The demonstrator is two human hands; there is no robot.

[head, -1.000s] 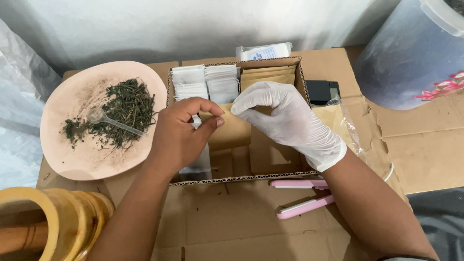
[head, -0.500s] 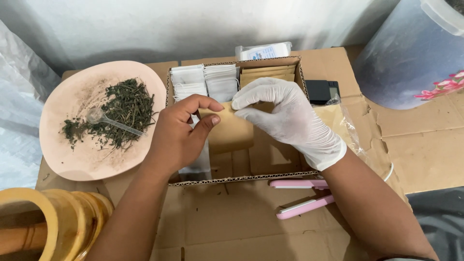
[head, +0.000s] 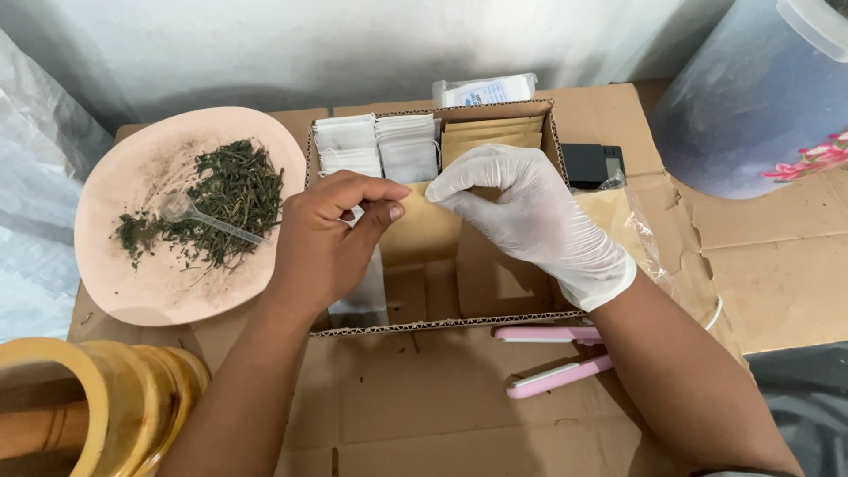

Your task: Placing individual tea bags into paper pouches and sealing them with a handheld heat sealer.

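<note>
At the near edge, a stack of yellow-brown wooden rings (head: 97, 406) sits at lower left and a pink, tong-like sealing tool (head: 556, 353) lies flat on the cardboard sheet (head: 424, 415), just right of centre and touching the gloved forearm. Above them, over an open cardboard box (head: 442, 322), a person's two hands meet on a tan paper pouch (head: 422, 231): the bare left hand (head: 322, 243) pinches its upper left corner between thumb and forefinger, while the right hand (head: 530, 216), in a white glove, closes its fingertips on the upper right edge. The pouch hangs flat between them, its top edge running left to right, both hands equally near. A white sachet (head: 362, 287) stands under the left hand; whether it is gripped cannot be told. To the left, a pink plate (head: 159, 291) holds dried green herb (head: 221, 203) and a small clear spoon (head: 190, 212). At the box's far end stand white filter bags (head: 375, 146) beside a row of tan pouches (head: 490, 132). Beyond lie a black rectangular device (head: 592, 163), a white-and-blue packet (head: 486, 90) and, far right, a translucent tub (head: 760, 97) with a red flower print.
</note>
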